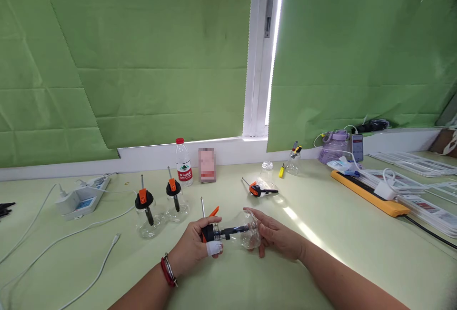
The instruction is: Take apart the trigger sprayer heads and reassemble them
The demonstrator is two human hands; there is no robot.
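Note:
Between my hands a clear plastic bottle [250,234] lies sideways, its base to the right. My left hand [200,238], with white tape on the thumb, is closed around a black and orange spray head [207,232] at the bottle's neck. The head's black tube [233,230] reaches inside the bottle. My right hand [276,234] grips the rounded base. To the left, two upright clear bottles [146,229] [180,212] carry similar spray heads with thin metal nozzles. A loose spray head [257,189] lies beyond my right hand, near another clear bottle [266,172].
A water bottle [184,165] with a red cap stands by the wall. White cables and a power strip [85,200] lie on the left. Toward the right are a purple jug [333,148], an orange-edged strip [367,193], a phone [357,147] and flat white panels [433,215].

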